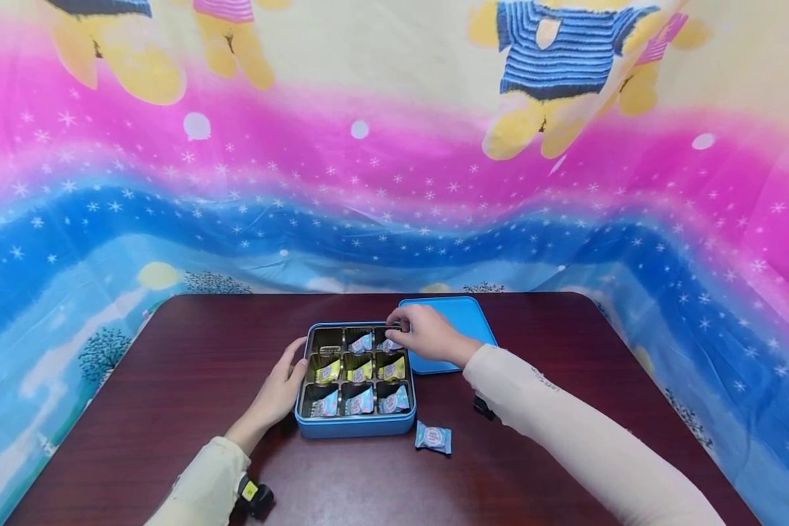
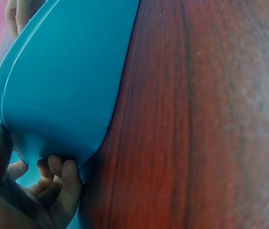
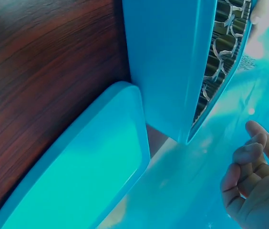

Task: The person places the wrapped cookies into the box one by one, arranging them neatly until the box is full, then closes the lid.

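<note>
A blue tin box [image 1: 356, 426] with a gridded insert stands on the table. Pale blue wrapped candies [image 1: 359, 401] fill its near row, yellow ones [image 1: 358, 368] its middle row. In the far row, candies sit in the middle and right compartments; the left one holds none. My left hand [image 1: 277, 383] holds the box's left side, thumb at the rim; the left wrist view shows bent fingers [image 2: 68, 183] against its wall. My right hand [image 1: 427, 332] hovers over the far right compartment. In the right wrist view its thumb and loosely curled fingers [image 3: 249, 153] are apart, nothing between them.
A blue lid [image 1: 463, 321] lies flat behind and right of the box. One loose blue candy [image 1: 433, 437] lies on the dark red table [image 1: 191, 409] near the box's front right corner. A patterned cloth [image 1: 368, 183] hangs behind the table and along its sides.
</note>
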A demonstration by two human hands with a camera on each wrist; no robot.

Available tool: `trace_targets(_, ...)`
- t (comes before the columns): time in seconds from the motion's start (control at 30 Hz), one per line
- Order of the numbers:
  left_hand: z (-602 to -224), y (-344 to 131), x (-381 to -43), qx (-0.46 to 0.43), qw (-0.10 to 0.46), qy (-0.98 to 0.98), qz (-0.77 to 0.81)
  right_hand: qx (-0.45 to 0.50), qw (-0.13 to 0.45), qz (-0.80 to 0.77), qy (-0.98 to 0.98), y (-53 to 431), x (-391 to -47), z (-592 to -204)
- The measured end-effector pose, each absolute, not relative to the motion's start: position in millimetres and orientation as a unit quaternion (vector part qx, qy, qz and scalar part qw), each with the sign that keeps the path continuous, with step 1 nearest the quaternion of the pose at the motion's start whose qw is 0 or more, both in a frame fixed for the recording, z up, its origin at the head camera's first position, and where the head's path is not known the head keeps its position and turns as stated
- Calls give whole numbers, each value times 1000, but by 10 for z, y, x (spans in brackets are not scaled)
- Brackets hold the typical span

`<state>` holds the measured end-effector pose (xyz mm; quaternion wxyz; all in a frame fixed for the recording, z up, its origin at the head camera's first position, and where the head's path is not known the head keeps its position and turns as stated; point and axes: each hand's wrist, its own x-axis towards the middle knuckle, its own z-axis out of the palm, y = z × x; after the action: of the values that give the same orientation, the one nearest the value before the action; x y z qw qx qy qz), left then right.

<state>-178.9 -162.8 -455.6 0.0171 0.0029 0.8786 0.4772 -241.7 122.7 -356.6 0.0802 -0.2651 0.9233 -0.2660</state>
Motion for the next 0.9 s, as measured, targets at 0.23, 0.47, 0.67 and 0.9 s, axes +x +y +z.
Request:
trace_targets(0.23,-4567,-1637,-1795,5,17,877,481,-271,66,-260,925,1377,-2375,-3581)
trace_targets(0.47,-4572,-1632,-1800,2,17,878,478,-281,62,-258,922,1529,-2285,-3611)
trace_targets(0.67,-4568,-1628,-1804,3,16,878,478,-281,67,-252,924,1666,-2191,-3661)
trace_targets(0.9,-4570,-1628,-1804,1,17,877,480,-286,67,-259,920,1846,-2075,-3753)
